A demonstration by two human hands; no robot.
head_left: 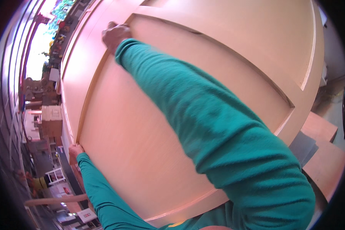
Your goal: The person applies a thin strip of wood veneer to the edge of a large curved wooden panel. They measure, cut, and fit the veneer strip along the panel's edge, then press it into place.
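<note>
A large pale wooden panelled door (142, 134) fills the middle of the view, with recessed panels framed by flat rails. Along the left edge of the near recess runs a thin wooden strip (92, 94). My right hand (115, 36) is closed at its far end, by the recess corner, the green-sleeved arm reaching across the door. Near the strip's other end, at the lower left, my left hand (76, 150) has its fingers pinched on it. Most fingertips are hidden. Another dark-edged strip (226, 50) lines the recess's far side.
Beyond the left edge are a wooden box (51, 113), a white stool-like frame (55, 175) and cluttered shop items. A wooden bar (57, 200) juts out at the lower left. Brown boards (326, 161) and grey sheets (303, 147) lie at the right.
</note>
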